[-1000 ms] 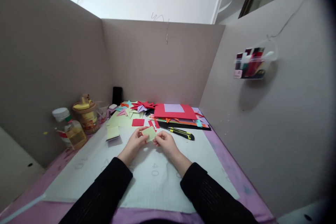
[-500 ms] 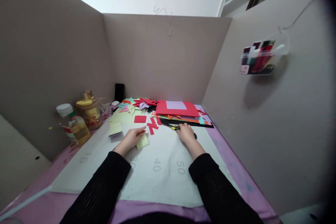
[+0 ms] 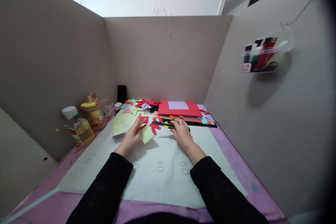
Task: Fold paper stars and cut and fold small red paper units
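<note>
My left hand holds a pale yellow-green paper square by its left edge, tilted just above the white cutting mat. My right hand grips a yellow and black utility knife, which points left over the mat's far part. Red paper scraps lie between the two hands. A small red square sits right behind my left fingertips.
An oil bottle and a yellow-lidded jar stand at the left wall. A stack of coloured sheets and folded paper stars lie at the back. A note pad rests left of my hand. A clear holder hangs on the right wall.
My right hand let go of the paper square, reached right to the utility knife, picked it up and brought it left. My left hand kept the square and tilted it.
</note>
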`<state>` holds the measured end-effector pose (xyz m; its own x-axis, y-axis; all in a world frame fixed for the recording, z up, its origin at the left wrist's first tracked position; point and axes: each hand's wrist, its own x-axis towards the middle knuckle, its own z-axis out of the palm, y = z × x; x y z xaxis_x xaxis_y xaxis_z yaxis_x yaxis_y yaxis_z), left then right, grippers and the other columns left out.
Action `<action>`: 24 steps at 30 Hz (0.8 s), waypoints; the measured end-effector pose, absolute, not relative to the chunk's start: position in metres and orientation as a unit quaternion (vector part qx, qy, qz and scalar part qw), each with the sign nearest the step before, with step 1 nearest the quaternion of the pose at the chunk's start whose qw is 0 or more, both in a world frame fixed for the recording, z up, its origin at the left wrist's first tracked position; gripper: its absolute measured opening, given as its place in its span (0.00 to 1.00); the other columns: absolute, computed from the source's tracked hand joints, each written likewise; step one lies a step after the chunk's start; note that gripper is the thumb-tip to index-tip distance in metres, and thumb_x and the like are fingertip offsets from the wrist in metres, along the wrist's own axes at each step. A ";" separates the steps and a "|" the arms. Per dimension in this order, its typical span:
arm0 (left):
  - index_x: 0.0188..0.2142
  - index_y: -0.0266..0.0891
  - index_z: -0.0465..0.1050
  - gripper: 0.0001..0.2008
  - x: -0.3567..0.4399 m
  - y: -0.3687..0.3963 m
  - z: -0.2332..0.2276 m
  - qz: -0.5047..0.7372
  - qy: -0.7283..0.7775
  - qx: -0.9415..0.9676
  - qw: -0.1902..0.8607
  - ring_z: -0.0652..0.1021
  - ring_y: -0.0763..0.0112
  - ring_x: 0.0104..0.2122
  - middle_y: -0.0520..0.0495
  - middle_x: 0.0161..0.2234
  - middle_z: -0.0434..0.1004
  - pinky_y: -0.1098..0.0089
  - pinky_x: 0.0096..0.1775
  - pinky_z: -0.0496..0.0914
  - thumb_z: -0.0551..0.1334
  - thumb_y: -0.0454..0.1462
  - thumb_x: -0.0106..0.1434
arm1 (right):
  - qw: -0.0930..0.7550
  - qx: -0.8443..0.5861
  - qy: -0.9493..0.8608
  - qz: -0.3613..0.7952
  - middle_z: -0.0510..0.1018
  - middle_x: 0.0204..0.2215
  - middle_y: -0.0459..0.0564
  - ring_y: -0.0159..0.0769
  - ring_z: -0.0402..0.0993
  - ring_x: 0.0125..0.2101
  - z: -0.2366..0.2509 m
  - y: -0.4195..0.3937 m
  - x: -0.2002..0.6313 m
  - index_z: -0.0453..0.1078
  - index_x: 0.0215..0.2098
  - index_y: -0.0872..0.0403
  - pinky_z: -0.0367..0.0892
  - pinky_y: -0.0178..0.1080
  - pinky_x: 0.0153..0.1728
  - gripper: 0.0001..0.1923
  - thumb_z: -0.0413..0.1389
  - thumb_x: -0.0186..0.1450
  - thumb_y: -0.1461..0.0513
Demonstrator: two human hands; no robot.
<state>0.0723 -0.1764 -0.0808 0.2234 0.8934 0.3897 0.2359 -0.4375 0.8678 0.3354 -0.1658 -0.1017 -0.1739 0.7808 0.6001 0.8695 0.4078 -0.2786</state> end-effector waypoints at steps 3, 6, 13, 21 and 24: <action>0.66 0.38 0.43 0.33 0.072 -0.176 -0.080 0.501 0.427 0.678 0.328 0.66 0.67 0.58 0.39 0.56 0.69 0.63 0.59 0.54 0.53 0.36 0.63 | 0.372 -0.530 -0.758 -0.079 0.71 0.44 0.57 0.45 0.65 0.47 -0.099 -0.168 0.337 0.67 0.50 0.53 0.59 0.49 0.52 0.17 0.52 0.62 0.67; 0.64 0.37 0.52 0.28 0.073 -0.176 -0.081 0.530 0.455 0.650 0.301 0.70 0.65 0.54 0.39 0.52 0.73 0.64 0.57 0.59 0.52 0.38 0.65 | 0.380 -0.512 -0.765 -0.096 0.71 0.43 0.56 0.45 0.65 0.47 -0.096 -0.171 0.334 0.67 0.51 0.53 0.59 0.50 0.52 0.18 0.52 0.62 0.66; 0.57 0.40 0.64 0.20 0.072 -0.180 -0.083 0.578 0.438 0.675 0.135 0.72 0.64 0.51 0.44 0.48 0.76 0.61 0.56 0.62 0.50 0.37 0.66 | 0.395 -0.483 -0.771 -0.129 0.71 0.43 0.55 0.44 0.66 0.47 -0.092 -0.179 0.323 0.67 0.52 0.52 0.55 0.52 0.56 0.18 0.52 0.63 0.66; 0.52 0.41 0.69 0.20 0.072 -0.184 -0.083 0.586 0.401 0.698 -0.090 0.71 0.61 0.51 0.43 0.47 0.75 0.57 0.54 0.64 0.50 0.29 0.64 | 0.437 -0.446 -0.765 -0.157 0.71 0.42 0.55 0.43 0.66 0.47 -0.083 -0.190 0.316 0.66 0.53 0.53 0.52 0.53 0.58 0.17 0.50 0.65 0.64; 0.52 0.41 0.68 0.20 0.073 -0.187 -0.081 0.598 0.394 0.686 -0.126 0.70 0.61 0.51 0.43 0.47 0.74 0.58 0.54 0.63 0.50 0.29 0.64 | 0.439 -0.447 -0.763 -0.159 0.71 0.42 0.55 0.42 0.66 0.47 -0.082 -0.193 0.314 0.66 0.53 0.52 0.52 0.53 0.58 0.17 0.50 0.66 0.64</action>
<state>0.0733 -0.1872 -0.0815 -0.0273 0.3904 0.9202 0.6917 -0.6573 0.2994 0.3136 -0.1926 -0.0820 -0.2154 0.5428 0.8118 0.8213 0.5505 -0.1501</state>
